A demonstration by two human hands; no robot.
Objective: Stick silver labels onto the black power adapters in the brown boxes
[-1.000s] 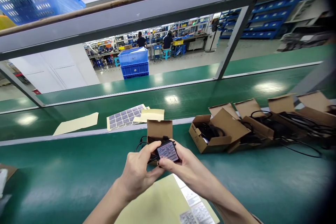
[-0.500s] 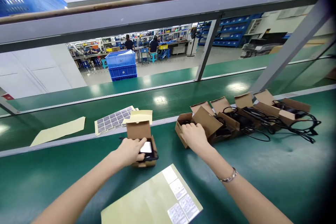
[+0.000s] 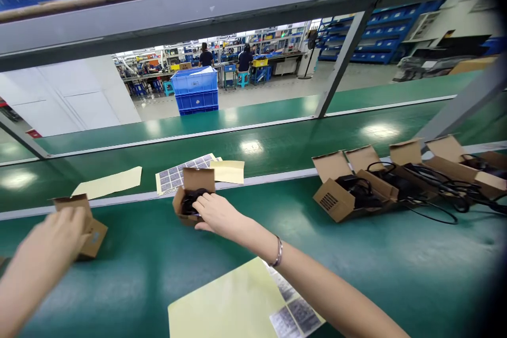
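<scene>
My left hand (image 3: 59, 240), smeared by motion, grips a small open cardboard box (image 3: 95, 237) at the left of the green bench. My right hand (image 3: 222, 212), with a bracelet at the wrist, is closed on another open cardboard box (image 3: 182, 214) near the middle. Its fingers reach over the edge into that box, which holds a black cabled item (image 3: 193, 199); the fingertips are partly hidden. In front lies a pale yellow label sheet (image 3: 222, 301) with a few printed labels, partly covered by my right forearm.
To the right stands a row of open cardboard boxes (image 3: 336, 203) with black cables (image 3: 430, 182) trailing out. Printed label sheets (image 3: 170, 177) and a yellow backing strip (image 3: 111, 182) lie along the bench's back edge. A grey metal frame (image 3: 344, 63) rises behind; two people sit farther off.
My left hand has moved left with its box. My right hand has brought the nearest box of the row leftward to the middle. The view has turned slightly.
</scene>
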